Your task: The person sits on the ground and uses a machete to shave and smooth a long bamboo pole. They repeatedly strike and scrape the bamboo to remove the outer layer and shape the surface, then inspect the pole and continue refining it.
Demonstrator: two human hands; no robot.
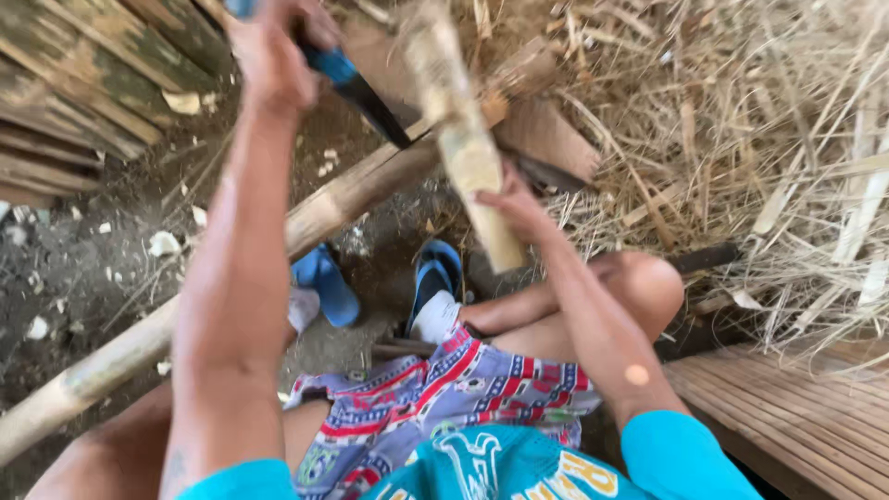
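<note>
Left hand (273, 56): raised at eleven o'clock in the view, fist closed round the blue handle of a knife (356, 88); the top of the hand runs off the upper edge.
Knife: dark blade slants down toward four o'clock from the fist, its tip close to the bamboo piece, though contact cannot be told.
Right hand (514, 206): just right of centre, fingers wrapped on the right side of the bamboo piece (463, 139), gripping it near its lower half.
Bamboo piece: short, pale, blurred; it stands tilted, upper end at twelve o'clock, cut lower end toward six, resting across the long pole.
Long pole (231, 278): thick bamboo lying from eight o'clock up toward one o'clock, passing under the left forearm.
Sandals (324, 282): blue pair on the dirt at centre, just beyond the knees.
Shorts (444, 389): patterned red, white and blue, at six o'clock.
Dry straw (741, 120): heaped from one to three o'clock.
Slatted platform (796, 407): wooden, at four o'clock.
Bamboo slats (83, 83): weathered, stacked at ten o'clock.
</note>
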